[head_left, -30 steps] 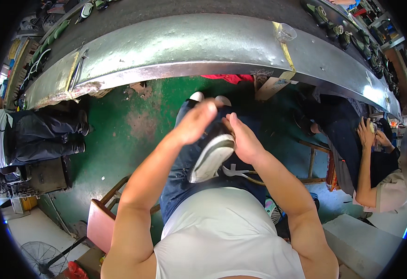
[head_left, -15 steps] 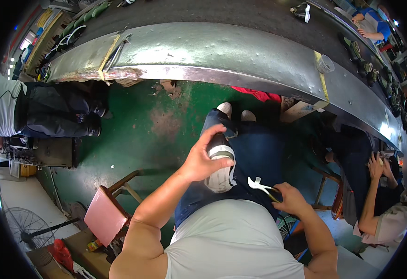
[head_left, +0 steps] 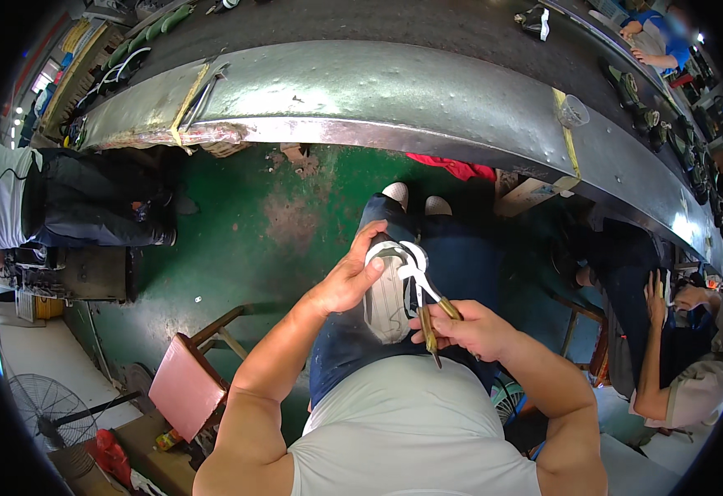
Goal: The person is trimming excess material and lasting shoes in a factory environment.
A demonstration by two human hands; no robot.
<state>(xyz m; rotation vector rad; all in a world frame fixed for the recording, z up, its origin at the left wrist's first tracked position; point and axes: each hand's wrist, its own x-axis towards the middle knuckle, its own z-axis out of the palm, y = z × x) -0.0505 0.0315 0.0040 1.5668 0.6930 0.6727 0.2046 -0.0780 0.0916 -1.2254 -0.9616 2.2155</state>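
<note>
My left hand (head_left: 347, 279) is wrapped round a shoe on its last (head_left: 387, 307), its pale bottom turned up over my lap. The thumb presses on the white edge at the far end, with the fingers round the dark side. In my right hand (head_left: 473, 331) is a pair of lasting pincers (head_left: 416, 273), bright-jawed with brass-coloured handles spread apart. The jaws lie at the shoe's far right edge; whether they grip the material I cannot tell.
Ahead runs a metal-edged conveyor bench (head_left: 320, 83) with shoes at its far right. A pink-seated stool (head_left: 186, 387) and a fan (head_left: 46, 407) stand at left. People are at both sides; the one at right (head_left: 667, 355) sits close by.
My right hand has brought the pincers up and left from beside my lap to the shoe, and their handles have spread. The left hand's thumb has shifted on the shoe's edge.
</note>
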